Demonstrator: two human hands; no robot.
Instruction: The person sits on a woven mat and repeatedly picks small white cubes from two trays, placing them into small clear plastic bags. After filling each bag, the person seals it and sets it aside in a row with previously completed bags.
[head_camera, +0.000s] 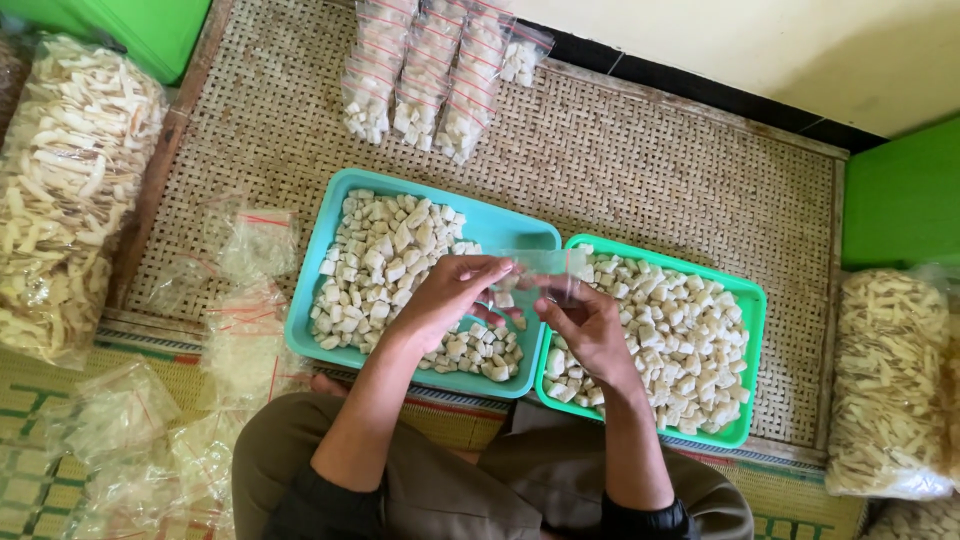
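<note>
My left hand and my right hand both pinch a small clear plastic bag held between them above two trays. The bag looks empty, and its mouth faces away from me. Under my left hand sits a light blue tray of pale cube-shaped snack pieces. Beneath my right hand is a green tray filled with the same pale pieces. My knees, in brown trousers, show at the bottom.
Filled small bags lie at the far edge of a woven rattan mat. Empty clear bags are scattered at left. Big bags of pale strips stand at the left and the right.
</note>
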